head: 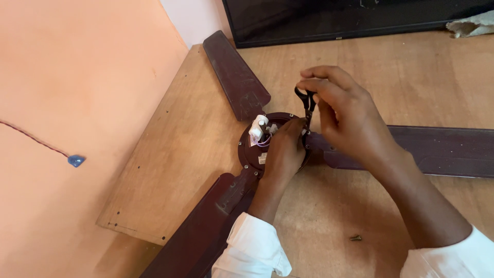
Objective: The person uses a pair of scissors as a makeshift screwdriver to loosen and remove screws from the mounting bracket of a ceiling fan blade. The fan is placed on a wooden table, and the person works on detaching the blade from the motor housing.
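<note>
Up at twelve o'clock, a flat screen [355, 18] stands along the far edge of the wooden table [360, 216]: a wide rectangle, black frame, dark glass, nothing lit on it, its lower bezel running off toward one o'clock. Near the centre, just toward nine o'clock from the hands, a small pale label [262, 158] sits on the dark maroon fan motor housing [249, 149], squarish and whitish, too small to make out further.
</note>
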